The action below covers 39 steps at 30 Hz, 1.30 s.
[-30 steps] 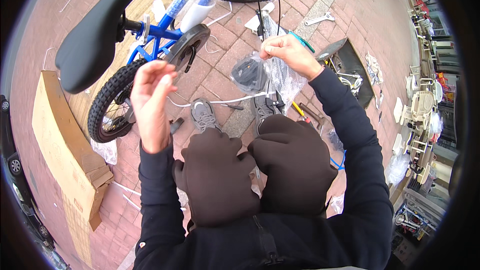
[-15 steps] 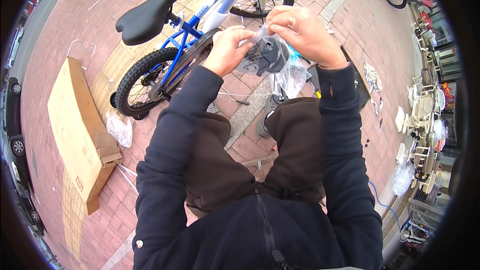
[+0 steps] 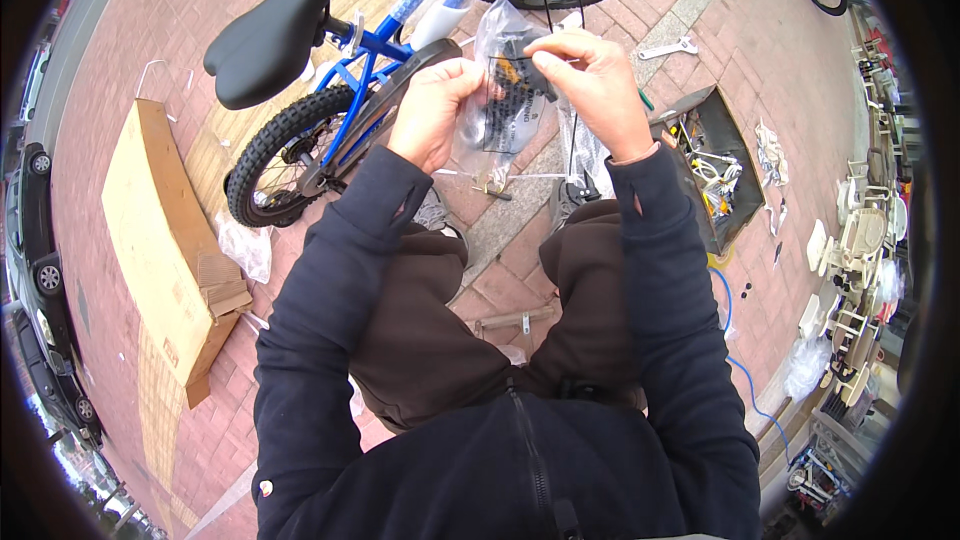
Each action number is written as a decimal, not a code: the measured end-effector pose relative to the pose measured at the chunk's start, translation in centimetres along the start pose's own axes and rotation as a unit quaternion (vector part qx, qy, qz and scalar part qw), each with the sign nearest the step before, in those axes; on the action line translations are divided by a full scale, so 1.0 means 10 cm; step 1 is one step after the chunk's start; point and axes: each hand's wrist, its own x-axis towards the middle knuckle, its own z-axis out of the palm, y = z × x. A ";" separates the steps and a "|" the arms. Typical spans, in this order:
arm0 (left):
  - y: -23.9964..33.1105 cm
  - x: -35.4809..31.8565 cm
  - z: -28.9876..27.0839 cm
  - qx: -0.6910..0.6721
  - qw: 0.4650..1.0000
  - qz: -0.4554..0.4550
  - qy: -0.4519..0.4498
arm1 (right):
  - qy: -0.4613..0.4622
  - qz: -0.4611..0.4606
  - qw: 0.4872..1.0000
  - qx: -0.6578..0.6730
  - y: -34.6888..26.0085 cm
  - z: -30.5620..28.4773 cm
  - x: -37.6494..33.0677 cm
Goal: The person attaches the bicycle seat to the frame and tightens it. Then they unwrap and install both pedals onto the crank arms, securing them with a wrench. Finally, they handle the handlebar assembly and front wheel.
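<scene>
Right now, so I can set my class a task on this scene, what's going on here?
A person is holding up a clear plastic bag with dark parts inside, the left hand at one side and the right hand at the other. A blue bicycle stands ahead to the left. To the right, an open box holds loose items, with a wrench lying beyond it.

Between the left hand (image 3: 432, 112) and right hand (image 3: 600, 88), the clear plastic bag (image 3: 505, 120) bears black printing (image 3: 520, 105) over dark, orange-flecked contents (image 3: 513, 72). Left of the left hand, the bicycle frame (image 3: 378, 45) is bright blue, its padded saddle (image 3: 285, 30) solid black. Beyond the right hand, grey stone banding (image 3: 700, 5) crosses pink brick paving (image 3: 790, 50).
</scene>
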 end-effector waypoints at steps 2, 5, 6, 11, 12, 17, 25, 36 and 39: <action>0.00 0.00 0.00 0.015 1.000 0.004 0.000 | -0.028 -0.002 0.999 -0.033 -0.02 0.07 -0.01; 0.01 0.01 -0.03 0.050 0.999 0.001 0.018 | -0.042 0.005 0.995 -0.088 -0.03 0.15 -0.02; 0.02 0.01 -0.04 0.046 0.999 -0.011 0.008 | -0.047 0.010 0.994 -0.094 -0.02 0.16 -0.04; -0.03 0.01 -0.07 -0.014 0.999 -0.009 0.029 | -0.053 -0.013 0.991 -0.123 0.05 0.24 -0.09; -0.04 0.01 -0.06 -0.021 0.999 -0.009 0.029 | -0.058 -0.018 0.990 -0.130 0.06 0.25 -0.08; -0.02 0.00 -0.02 0.039 0.998 -0.036 0.015 | -0.098 0.072 0.989 -0.078 0.12 0.19 -0.02; -0.13 -0.03 0.17 0.203 0.973 0.069 -0.089 | -0.038 0.028 0.995 -0.091 0.05 0.29 -0.12; -0.26 0.19 0.13 0.191 0.969 0.118 0.100 | -0.106 -0.052 0.972 -0.206 0.07 0.34 -0.13; -0.24 0.24 0.20 0.063 0.987 0.088 0.119 | -0.092 -0.094 0.965 -0.226 0.06 0.36 -0.11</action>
